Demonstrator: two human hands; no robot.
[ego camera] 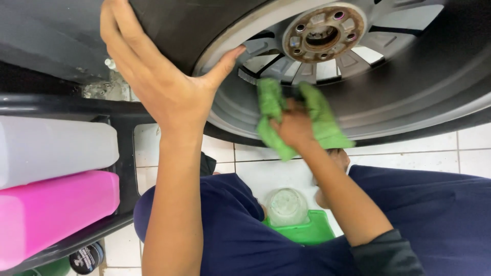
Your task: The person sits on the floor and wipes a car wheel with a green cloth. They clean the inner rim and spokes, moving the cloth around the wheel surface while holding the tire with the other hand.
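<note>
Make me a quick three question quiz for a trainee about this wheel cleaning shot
1. True or false: the right hand presses a green cloth inside the wheel rim.
2. What does the left hand rest on? A) the tyre B) the pink container C) the floor tiles
3. What colour is the tray between the knees?

Key: 1 true; 2 A; 3 green.

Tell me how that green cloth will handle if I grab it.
The green cloth is bunched and folded in the right hand against the wheel, so it is probably floppy and light. Its loose ends droop, so it would likely sag and drape, not roll.
</note>
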